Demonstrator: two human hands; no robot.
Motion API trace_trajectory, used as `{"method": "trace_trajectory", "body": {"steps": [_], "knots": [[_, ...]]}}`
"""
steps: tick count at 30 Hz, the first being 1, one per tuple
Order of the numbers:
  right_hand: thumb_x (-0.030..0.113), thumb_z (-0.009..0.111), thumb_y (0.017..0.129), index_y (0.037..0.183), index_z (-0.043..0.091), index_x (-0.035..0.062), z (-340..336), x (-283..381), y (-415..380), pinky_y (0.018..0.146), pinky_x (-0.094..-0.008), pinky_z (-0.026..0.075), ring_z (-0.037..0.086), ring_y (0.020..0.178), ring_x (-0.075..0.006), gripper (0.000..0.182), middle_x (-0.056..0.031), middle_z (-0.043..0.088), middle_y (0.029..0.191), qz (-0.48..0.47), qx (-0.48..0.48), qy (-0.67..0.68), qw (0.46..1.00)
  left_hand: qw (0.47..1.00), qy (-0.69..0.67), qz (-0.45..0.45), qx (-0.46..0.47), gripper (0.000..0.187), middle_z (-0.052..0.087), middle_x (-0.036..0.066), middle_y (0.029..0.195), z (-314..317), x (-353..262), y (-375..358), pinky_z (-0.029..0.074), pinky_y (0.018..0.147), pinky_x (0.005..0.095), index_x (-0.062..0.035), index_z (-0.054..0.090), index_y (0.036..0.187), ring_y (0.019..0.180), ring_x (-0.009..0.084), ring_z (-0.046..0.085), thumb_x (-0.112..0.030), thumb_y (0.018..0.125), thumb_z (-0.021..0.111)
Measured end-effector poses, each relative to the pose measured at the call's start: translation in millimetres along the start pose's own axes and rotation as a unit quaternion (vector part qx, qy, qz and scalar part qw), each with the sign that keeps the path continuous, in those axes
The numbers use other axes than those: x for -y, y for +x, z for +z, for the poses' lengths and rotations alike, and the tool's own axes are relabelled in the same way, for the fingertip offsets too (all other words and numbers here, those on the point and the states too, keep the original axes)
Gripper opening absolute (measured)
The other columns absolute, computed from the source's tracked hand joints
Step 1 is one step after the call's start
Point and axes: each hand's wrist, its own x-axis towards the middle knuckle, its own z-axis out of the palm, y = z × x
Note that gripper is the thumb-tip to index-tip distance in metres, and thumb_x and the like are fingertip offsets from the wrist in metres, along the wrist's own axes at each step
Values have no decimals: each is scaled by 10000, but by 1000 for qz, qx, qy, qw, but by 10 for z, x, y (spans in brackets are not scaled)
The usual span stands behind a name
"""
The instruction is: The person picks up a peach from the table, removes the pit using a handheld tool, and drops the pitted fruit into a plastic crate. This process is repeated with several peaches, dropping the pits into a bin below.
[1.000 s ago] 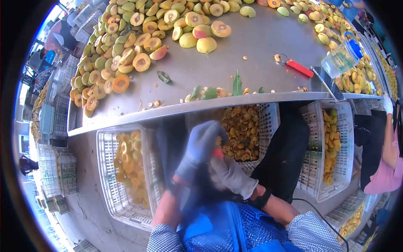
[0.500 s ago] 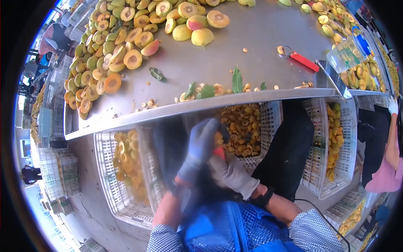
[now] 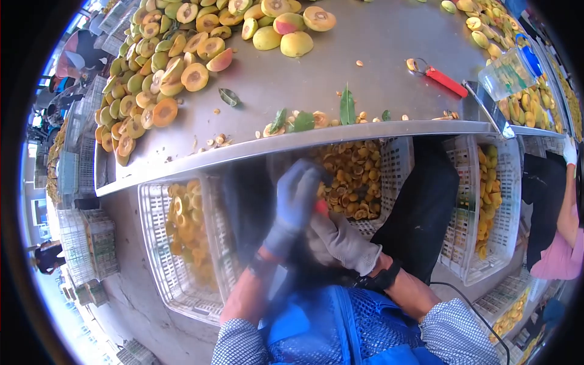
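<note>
My left hand [image 3: 295, 198], in a blue-grey glove, is raised over my lap below the table edge; its fingers are blurred, and whether they hold anything cannot be made out. Beside it, my right hand [image 3: 344, 243], in a pale grey glove, is closed round a red handle [image 3: 321, 208], of which a short part shows. Behind the hands stands a crate of cut fruit pieces [image 3: 353, 176]. On the metal table [image 3: 267, 85] lie a heap of halved yellow-green fruit [image 3: 146, 91], leaves [image 3: 347, 106] and small kernels.
A red-handled tool with a metal loop [image 3: 446, 82] lies on the table near a phone-like slab [image 3: 488, 109] and a clear blue-lidded jar [image 3: 511, 73]. Fruit crates stand at left [image 3: 182, 243] and right [image 3: 483, 213]. A co-worker's arm [image 3: 569, 201] shows at far right.
My left hand has risen slightly and tilted away from my right hand. The orange-yellow piece seen between the hands earlier no longer shows. The view has shifted a little.
</note>
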Motion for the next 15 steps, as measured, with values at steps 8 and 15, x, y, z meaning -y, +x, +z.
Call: {"method": "trace_trajectory", "body": {"steps": [8, 15], "knots": [[490, 473, 967, 756, 440, 172, 97, 8, -179, 382, -279, 231, 297, 382, -95, 383, 52, 330, 521, 3, 150, 197, 969, 984, 35, 145, 101, 135, 596, 145, 815, -86, -255, 196, 480, 646, 302, 53, 597, 808, 714, 226, 589, -44, 838, 509], [433, 517, 965, 868, 555, 112, 93, -7, -71, 439, -297, 345, 463, 462, -111, 338, 21, 496, 584, -46, -39, -50, 997, 996, -14, 15, 92, 227, 610, 119, 801, -40, -217, 141, 479, 656, 300, 57, 593, 808, 694, 181, 575, -81, 916, 448]]}}
